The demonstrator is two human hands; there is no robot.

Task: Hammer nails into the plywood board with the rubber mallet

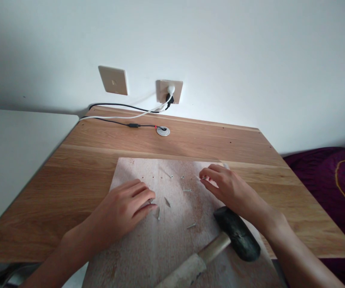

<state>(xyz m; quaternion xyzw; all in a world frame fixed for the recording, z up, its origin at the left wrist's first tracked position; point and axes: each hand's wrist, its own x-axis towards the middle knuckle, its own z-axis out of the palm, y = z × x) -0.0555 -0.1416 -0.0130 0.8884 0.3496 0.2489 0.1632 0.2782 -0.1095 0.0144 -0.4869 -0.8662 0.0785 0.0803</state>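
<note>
A pale plywood board [148, 248] lies on a wooden desk [79, 172] with several loose nails [167, 201] scattered over it. My left hand [123, 208] rests palm down on the board, fingers together, its fingertips touching a nail [158, 213]. My right hand [225, 185] hovers over the board's far right part, its fingertips pinched on a small nail [203, 178]. A mallet with a black head [236, 233] and a pale handle [195, 264] lies on the board just under my right wrist.
Two wall plates [113, 80] sit behind the desk; one socket [169, 91] has plugs in it. Black and white cables [121, 116] run along the desk's back edge to a grommet [163, 131]. A purple cloth [334, 176] lies at the right, a white surface [13, 144] at the left.
</note>
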